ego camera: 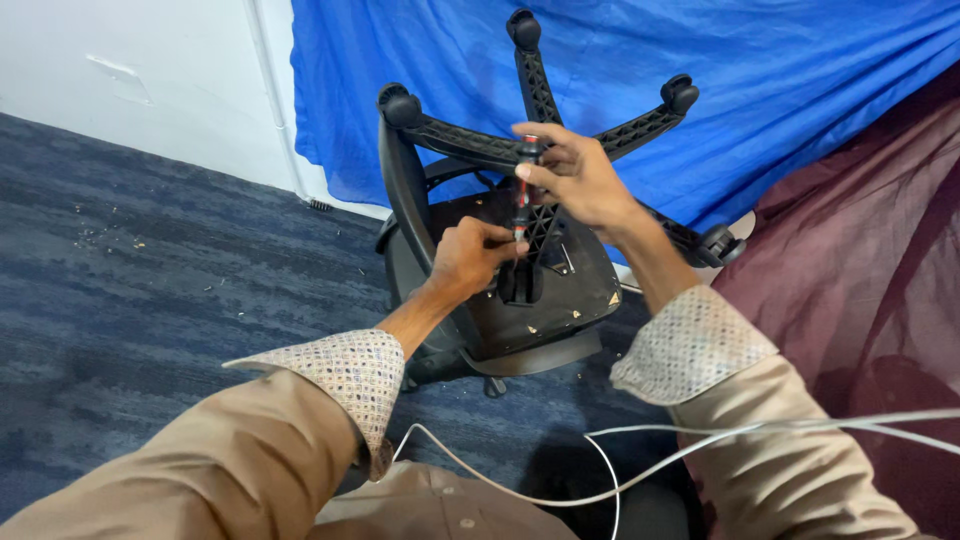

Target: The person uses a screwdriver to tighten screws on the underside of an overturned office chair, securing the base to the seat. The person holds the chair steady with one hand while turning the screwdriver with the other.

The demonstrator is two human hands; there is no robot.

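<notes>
A black office chair (540,300) lies upside down on the carpet, its five-legged wheeled base (460,140) pointing up. My right hand (578,180) is closed around the top of a red and black screwdriver (522,195) that stands upright over the underside of the seat. My left hand (470,258) grips lower down, by the screwdriver's shaft near the black mechanism plate. The tip is hidden behind my left hand.
A blue cloth (750,90) hangs behind the chair and a maroon cloth (860,280) lies at the right. A white cable (660,455) runs across my lap. Blue-grey carpet (150,270) with small bits of debris spreads to the left, bounded by a white wall (150,70).
</notes>
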